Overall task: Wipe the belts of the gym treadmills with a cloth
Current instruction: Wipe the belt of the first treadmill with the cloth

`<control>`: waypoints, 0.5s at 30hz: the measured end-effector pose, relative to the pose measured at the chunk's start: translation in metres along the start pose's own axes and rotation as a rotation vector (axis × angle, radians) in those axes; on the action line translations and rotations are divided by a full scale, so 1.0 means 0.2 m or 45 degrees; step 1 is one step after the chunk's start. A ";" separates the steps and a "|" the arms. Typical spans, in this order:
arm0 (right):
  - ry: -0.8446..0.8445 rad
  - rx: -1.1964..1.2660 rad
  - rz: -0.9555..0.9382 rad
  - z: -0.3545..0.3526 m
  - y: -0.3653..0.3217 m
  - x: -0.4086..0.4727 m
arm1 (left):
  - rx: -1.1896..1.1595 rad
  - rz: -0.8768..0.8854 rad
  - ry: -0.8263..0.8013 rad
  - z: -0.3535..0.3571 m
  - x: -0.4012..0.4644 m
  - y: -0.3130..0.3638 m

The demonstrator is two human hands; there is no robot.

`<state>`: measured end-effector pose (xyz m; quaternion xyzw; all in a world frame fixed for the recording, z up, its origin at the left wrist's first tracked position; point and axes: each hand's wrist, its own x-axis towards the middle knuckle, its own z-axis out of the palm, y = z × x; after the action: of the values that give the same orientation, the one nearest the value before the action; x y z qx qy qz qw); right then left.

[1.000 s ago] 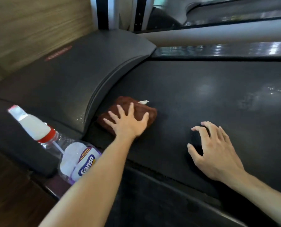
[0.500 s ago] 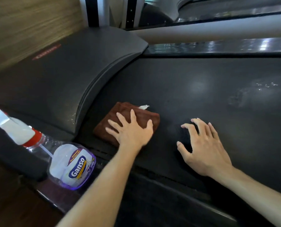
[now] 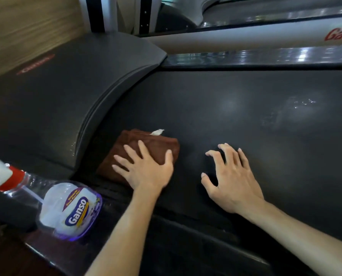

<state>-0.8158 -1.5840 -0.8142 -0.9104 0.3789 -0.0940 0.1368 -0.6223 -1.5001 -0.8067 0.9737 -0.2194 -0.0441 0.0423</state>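
At frame centre, left hand (image 3: 146, 170) presses folded brown cloth (image 3: 146, 144) flat-fingered on treadmill belt (image 3: 245, 116); right hand (image 3: 231, 180) braces, fingers bent, grasping nothing. Best: even pressure, overlapping strokes.

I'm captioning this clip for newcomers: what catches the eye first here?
A left hand presses a folded brown cloth flat on the dark treadmill belt, near the curved motor cover. The right hand rests on the belt beside it. A Ganso spray bottle lies lower left.
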 end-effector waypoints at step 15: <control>0.017 0.028 -0.005 0.00 0.01 0.01 | 0.042 0.166 -0.042 0.00 -0.02 0.04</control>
<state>-0.8161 -1.5862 -0.8154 -0.9090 0.3768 -0.1045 0.1443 -0.6291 -1.5054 -0.8064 0.9571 -0.2836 -0.0539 0.0253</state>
